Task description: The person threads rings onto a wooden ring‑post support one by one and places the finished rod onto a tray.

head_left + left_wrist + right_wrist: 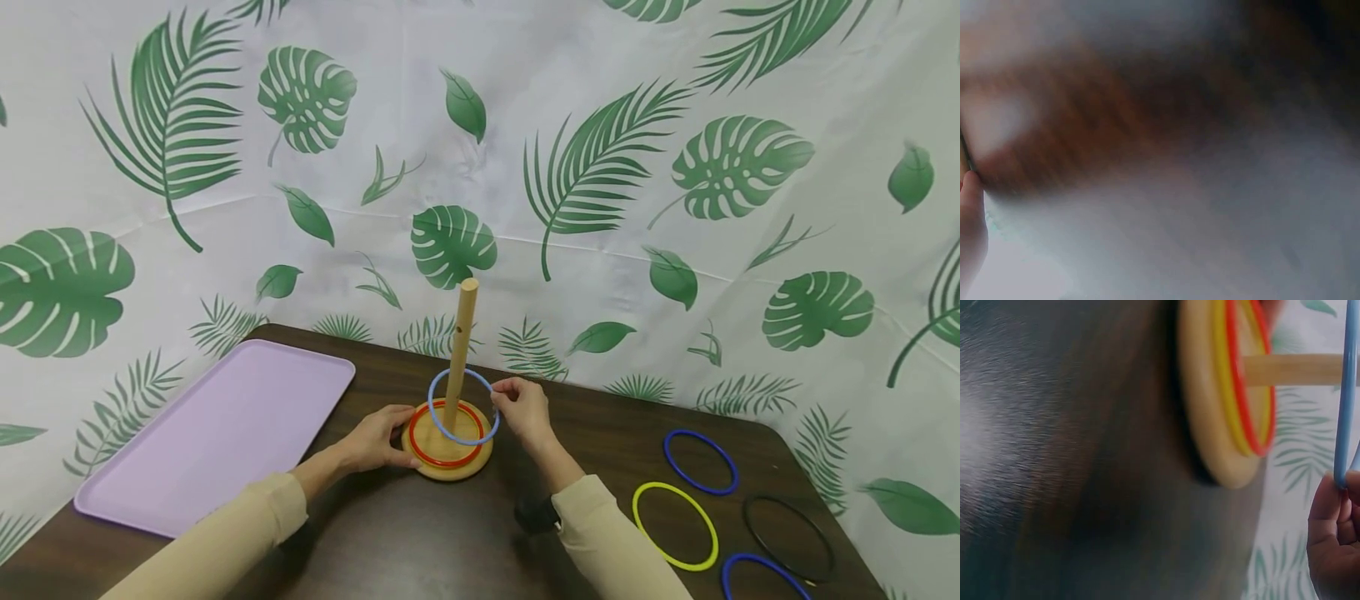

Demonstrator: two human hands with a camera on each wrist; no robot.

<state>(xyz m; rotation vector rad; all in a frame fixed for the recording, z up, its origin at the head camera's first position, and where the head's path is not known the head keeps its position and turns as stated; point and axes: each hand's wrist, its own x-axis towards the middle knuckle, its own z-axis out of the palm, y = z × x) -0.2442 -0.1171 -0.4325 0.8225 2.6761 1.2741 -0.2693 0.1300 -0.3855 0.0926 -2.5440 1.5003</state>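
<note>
A wooden peg (462,325) stands upright on a round wooden base (450,476). A red ring (442,463) lies round the peg's foot, over a yellow ring (1222,369) that shows in the right wrist view. My left hand (375,437) grips the base's left edge, thumb in front, fingers farther back. Between thumb and fingertips my right hand (525,410) pinches the right side of a light blue ring (1345,394). That ring is tilted and encircles the peg above the red one. The left wrist view is blurred; only part of a finger shows.
A light purple tray (225,433) lies on the left of the dark wooden table (420,550). At the right lie a blue ring (667,454), a yellow ring (715,537), a black ring (829,550) and another blue ring. A leaf-patterned cloth (525,50) hangs behind.
</note>
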